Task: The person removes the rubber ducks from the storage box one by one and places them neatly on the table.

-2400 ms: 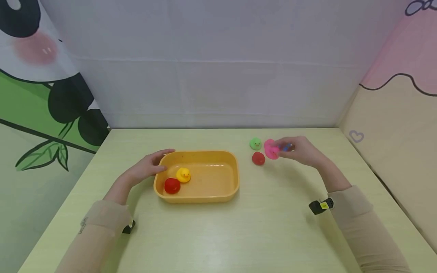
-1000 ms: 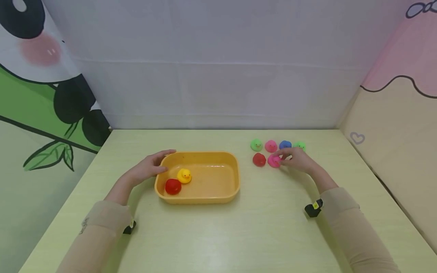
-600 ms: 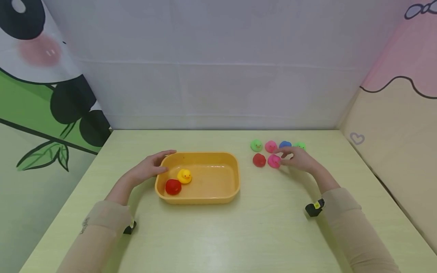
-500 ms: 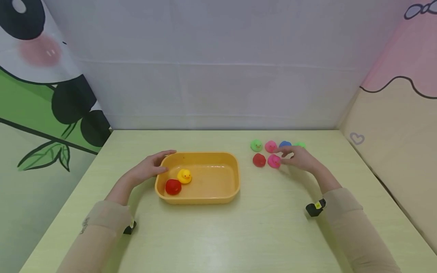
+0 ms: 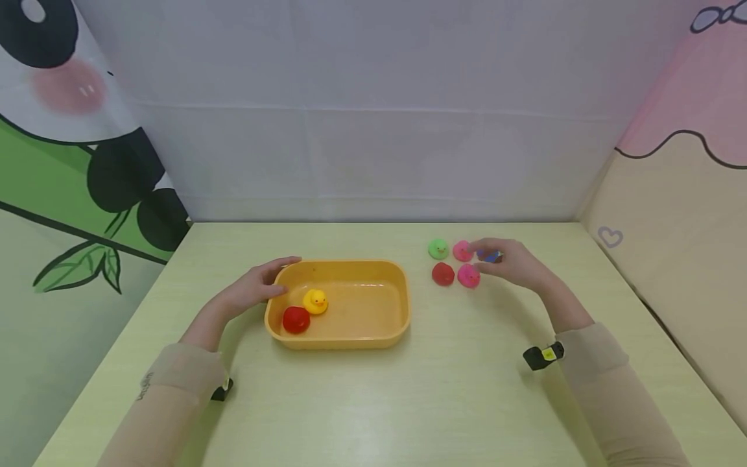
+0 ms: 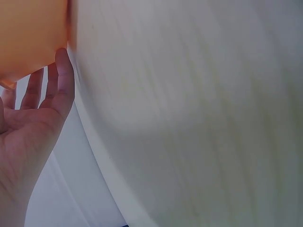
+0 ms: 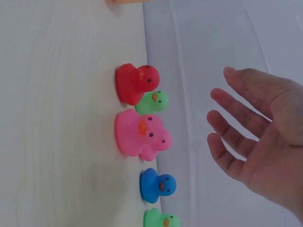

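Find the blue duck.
The head view shows the blue duck right of the tray, partly hidden by the right hand; the right wrist view shows it between pink ducks and a green duck.

Table: pale, wood-grained tabletop (image 5: 362, 402), straight far edge, faint glare low at centre, soft-edged shadows. Backdrop: plain grey-white sheet (image 5: 373, 149) rising behind the table, creased horizontally and vertically. Left panel: printed cartoon; pink blush spot (image 5: 69, 87) on white ground, large black rounded shapes (image 5: 125, 170), green band (image 5: 41, 172) with dark outlines, two-leaf sprig (image 5: 78, 267) on pale grey-green. Right panel: pink upper field (image 5: 700, 84) above beige lower field (image 5: 677, 220), black wavy line between; lilac heart outline (image 5: 610, 237), bow drawing (image 5: 727, 16) at top corner. Lighting: even, diffuse.
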Tool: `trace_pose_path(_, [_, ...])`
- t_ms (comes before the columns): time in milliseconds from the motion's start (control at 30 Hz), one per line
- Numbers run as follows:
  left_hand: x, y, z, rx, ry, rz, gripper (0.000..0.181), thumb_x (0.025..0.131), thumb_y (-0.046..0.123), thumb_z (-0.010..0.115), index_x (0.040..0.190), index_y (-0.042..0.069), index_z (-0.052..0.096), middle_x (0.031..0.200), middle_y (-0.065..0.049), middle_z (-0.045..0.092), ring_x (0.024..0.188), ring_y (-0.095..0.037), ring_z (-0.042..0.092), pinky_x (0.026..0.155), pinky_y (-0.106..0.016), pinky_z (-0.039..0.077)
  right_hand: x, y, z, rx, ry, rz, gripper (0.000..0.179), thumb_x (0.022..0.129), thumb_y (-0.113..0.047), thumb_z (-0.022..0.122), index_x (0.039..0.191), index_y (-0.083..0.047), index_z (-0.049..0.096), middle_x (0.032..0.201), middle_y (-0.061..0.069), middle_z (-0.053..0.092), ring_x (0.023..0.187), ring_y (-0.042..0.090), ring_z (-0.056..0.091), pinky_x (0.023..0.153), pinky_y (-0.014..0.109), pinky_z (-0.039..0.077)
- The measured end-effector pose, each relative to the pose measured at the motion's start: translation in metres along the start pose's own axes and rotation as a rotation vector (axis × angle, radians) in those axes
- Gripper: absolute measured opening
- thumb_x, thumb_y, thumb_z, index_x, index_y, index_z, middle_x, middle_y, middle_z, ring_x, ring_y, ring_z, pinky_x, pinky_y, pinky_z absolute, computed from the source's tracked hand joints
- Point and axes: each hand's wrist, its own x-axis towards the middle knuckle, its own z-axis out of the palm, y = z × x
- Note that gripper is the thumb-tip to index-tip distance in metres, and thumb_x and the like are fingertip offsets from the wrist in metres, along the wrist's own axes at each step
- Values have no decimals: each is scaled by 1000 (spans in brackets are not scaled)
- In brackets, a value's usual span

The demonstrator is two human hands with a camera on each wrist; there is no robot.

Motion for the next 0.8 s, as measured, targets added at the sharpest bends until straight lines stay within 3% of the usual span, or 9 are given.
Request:
trace_pose_path(133, [-6,-4,-2,4,-15,4,67,90,23,63,147,31,29,150,-6,34,132,-33,38,101,-51,41,-11,-22,7,28,24,5,35,87,-19,68,121,-21,62,101,4,62,87,25,57,76,34,52])
trace_pose_path(300, [-13,-10,-5,6,-33,13,66,90,23,62,147,32,29,150,-5,35,131,-32,40,101,-50,42,-25,-48,18,37,68,9,34,88,-21,67,121,-17,62,106,5,64,91,23,59,78,32,53])
trace_pose_path(533, [-11,-11,-4,4,-24,-1,65,89,25,64,145,36,31,149,-2,36,131,-29,40,102,-48,42,-26,-70,20,38,136,-39,33,88,-26,66,119,-14,64,109,2,65,96,17,57,80,30,51])
trace_pose_path(800, [-13,-9,-6,17,-32,19,65,90,25,63,145,35,31,150,-4,35,131,-31,40,102,-49,41,-23,-97,31,69,201,-43,32,88,-19,66,120,-15,63,115,0,65,94,16,59,84,32,53])
